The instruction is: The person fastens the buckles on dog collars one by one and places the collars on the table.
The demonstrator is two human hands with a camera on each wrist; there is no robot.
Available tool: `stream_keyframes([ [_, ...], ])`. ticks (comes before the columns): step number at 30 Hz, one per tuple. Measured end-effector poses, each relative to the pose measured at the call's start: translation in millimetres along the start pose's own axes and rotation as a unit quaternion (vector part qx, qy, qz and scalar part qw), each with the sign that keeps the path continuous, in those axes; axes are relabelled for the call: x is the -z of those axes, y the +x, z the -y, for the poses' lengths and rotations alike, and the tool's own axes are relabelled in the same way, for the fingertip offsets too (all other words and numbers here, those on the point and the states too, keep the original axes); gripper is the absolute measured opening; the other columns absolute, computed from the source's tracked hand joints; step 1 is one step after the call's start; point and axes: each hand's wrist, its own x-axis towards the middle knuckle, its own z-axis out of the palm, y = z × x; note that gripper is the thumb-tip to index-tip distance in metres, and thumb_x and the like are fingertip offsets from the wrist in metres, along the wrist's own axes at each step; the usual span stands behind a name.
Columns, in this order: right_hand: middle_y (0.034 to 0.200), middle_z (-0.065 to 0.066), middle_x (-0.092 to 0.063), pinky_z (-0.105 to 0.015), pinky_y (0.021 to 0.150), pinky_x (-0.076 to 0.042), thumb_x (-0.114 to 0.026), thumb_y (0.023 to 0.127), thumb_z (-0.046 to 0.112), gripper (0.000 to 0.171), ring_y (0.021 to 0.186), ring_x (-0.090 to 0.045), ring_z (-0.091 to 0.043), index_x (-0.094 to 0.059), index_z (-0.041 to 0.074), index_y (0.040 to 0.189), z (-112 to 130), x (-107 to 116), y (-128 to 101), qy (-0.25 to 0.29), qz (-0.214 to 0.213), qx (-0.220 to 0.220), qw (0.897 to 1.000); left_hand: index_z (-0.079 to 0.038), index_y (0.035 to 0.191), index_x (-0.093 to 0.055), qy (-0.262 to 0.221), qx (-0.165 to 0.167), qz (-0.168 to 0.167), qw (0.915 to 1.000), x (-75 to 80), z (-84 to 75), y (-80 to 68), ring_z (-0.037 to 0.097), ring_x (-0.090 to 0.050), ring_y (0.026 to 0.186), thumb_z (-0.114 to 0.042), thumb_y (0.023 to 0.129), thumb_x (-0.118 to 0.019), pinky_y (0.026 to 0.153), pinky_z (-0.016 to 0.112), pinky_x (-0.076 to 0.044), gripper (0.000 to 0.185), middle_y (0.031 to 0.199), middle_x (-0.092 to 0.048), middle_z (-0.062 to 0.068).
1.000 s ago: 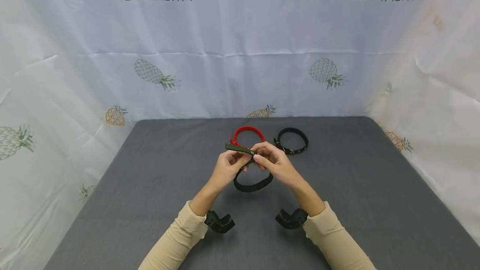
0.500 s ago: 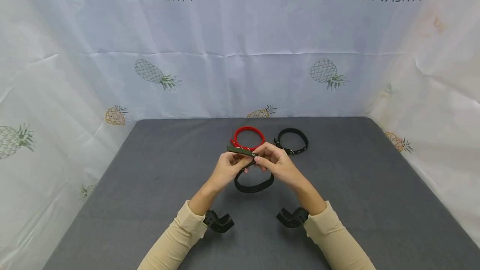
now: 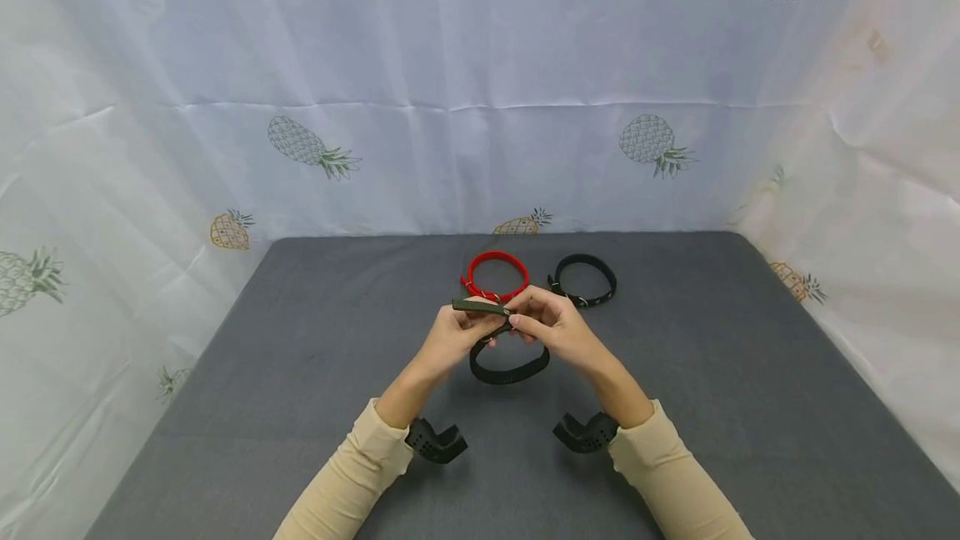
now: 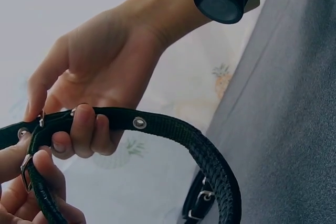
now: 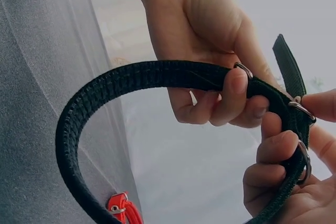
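From my remote view, a gray mat [image 3: 300, 407] covers the table. Toward its far edge a red collar [image 3: 495, 273] lies closed in a ring, with a black collar [image 3: 585, 280] just to its right, the two near each other but apart. Behind and to both sides hangs a white sheet [image 3: 465, 107] printed with pineapples and the mirrored word PINEAPPLE.

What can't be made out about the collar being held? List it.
- Head view: buckle of the dark collar hidden between left hand and right hand.
- Left wrist view: strap tip cut off by the left edge.
- Right wrist view: red collar cut off at the bottom edge.
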Motion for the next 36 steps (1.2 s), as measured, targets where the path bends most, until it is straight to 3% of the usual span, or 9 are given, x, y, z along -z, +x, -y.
stream_keyframes([
  [3, 0.08, -0.004, -0.057, -0.022, 0.061, -0.046, -0.054, 0.097, 0.005, 0.021, 0.061, -0.048, -0.005, -0.056, -0.013, 0.107, 0.8, 1.8, -0.6, -0.001, 0.014, 0.013, 1.0, 0.012, 0.11, -0.056, -0.025, 0.006, 0.006, 0.9996, 0.3, -0.5, 0.3, 0.003, -0.061, 0.068, -0.011, 0.094, -0.061, 0.069, 0.02, -0.053, 0.029, 0.092, -0.066, -0.014],
  [9, 0.078, 0.004, -0.057, -0.022, 0.063, -0.049, -0.053, 0.097, 0.007, 0.022, 0.064, -0.051, -0.005, -0.053, -0.013, 0.106, 1.2, 4.2, -1.1, -0.003, 0.03, 0.014, 0.999, 0.0, 0.104, -0.051, -0.056, 0.016, 0.007, 0.9983, -0.8, -3.8, 1.4, 0.003, -0.059, 0.068, -0.004, 0.094, -0.059, 0.067, 0.018, -0.052, 0.013, 0.09, -0.062, -0.014],
  [14, 0.082, 0.007, -0.057, -0.023, 0.064, -0.049, -0.051, 0.099, 0.008, 0.023, 0.065, -0.052, -0.007, -0.05, -0.012, 0.111, 0.3, 4.2, -0.7, -0.005, 0.017, 0.001, 1.0, 0.009, 0.113, -0.054, -0.036, 0.004, 0.005, 0.9993, -0.8, -4.4, 1.2, 0.004, -0.057, 0.073, -0.009, 0.096, -0.057, 0.07, 0.021, -0.05, 0.026, 0.094, -0.063, -0.014],
  [17, 0.088, 0.008, -0.058, -0.022, 0.064, -0.048, -0.05, 0.099, 0.008, 0.021, 0.066, -0.052, -0.007, -0.048, -0.008, 0.114, -0.5, 4.4, -1.0, 0.004, -0.011, -0.005, 1.0, 0.009, 0.12, -0.055, -0.02, 0.002, 0.006, 0.9998, 0.0, -4.3, 0.7, 0.003, -0.061, 0.082, -0.013, 0.095, -0.061, 0.077, 0.021, -0.052, 0.034, 0.103, -0.066, -0.009],
  [22, 0.085, 0.008, -0.055, -0.02, 0.063, -0.045, -0.046, 0.102, 0.012, 0.009, 0.066, -0.05, -0.008, -0.048, 0.004, 0.106, -0.5, 4.9, -1.6, 0.03, -0.052, -0.006, 0.998, 0.002, 0.124, -0.057, 0.002, -0.011, 0.001, 0.9999, 0.1, -4.1, 0.2, 0.001, -0.063, 0.102, -0.013, 0.09, -0.067, 0.09, 0.019, -0.052, 0.038, 0.122, -0.062, 0.016],
  [27, 0.078, 0.009, -0.055, -0.021, 0.062, -0.045, -0.045, 0.103, 0.02, 0.007, 0.063, -0.05, -0.007, -0.049, 0.017, 0.098, -0.3, 5.7, -2.0, 0.03, -0.077, -0.011, 0.997, 0.0, 0.121, -0.061, 0.026, -0.024, -0.018, 0.9992, -1.2, -3.4, 0.1, 0.001, -0.062, 0.098, -0.009, 0.089, -0.069, 0.088, 0.019, -0.052, 0.034, 0.122, -0.062, 0.022],
  [36, 0.082, 0.008, -0.059, -0.025, 0.063, -0.048, -0.042, 0.101, 0.009, 0.008, 0.064, -0.053, -0.007, -0.047, 0.013, 0.096, 0.6, 7.3, -2.2, 0.038, -0.074, 0.002, 0.997, 0.003, 0.113, -0.064, 0.054, -0.047, -0.041, 0.9966, -1.8, -4.5, 0.4, 0.003, -0.061, 0.084, -0.004, 0.086, -0.07, 0.077, 0.019, -0.052, 0.028, 0.11, -0.066, 0.025],
])
